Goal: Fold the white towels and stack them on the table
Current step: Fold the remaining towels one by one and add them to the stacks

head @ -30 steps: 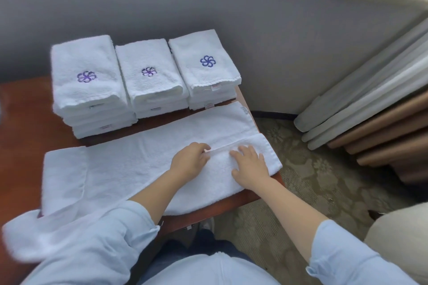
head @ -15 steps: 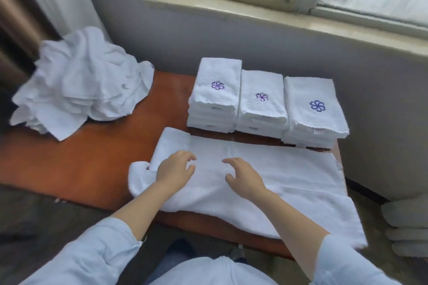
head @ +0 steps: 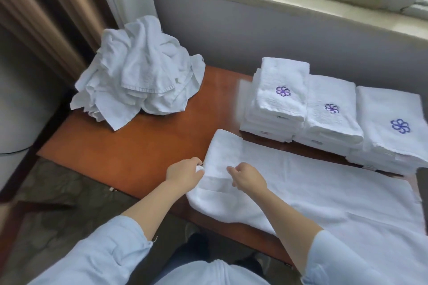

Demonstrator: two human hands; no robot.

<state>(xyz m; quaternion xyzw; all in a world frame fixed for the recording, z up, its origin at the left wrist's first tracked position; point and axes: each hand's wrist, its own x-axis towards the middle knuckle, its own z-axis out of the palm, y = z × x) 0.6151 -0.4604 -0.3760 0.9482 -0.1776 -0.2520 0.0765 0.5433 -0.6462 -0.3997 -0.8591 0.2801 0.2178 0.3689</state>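
Left hand, right hand — left end of towel

left grip pinching towel, right grip curled, arms outstretched

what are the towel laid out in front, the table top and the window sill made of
The spread towel looks like white cotton terry: matte, nubby looped pile, with a flat woven band near its end. The table top seems reddish-brown wood or veneer, smooth with a soft sheen. The window sill may be pale stone or painted concrete, dull, mottled.
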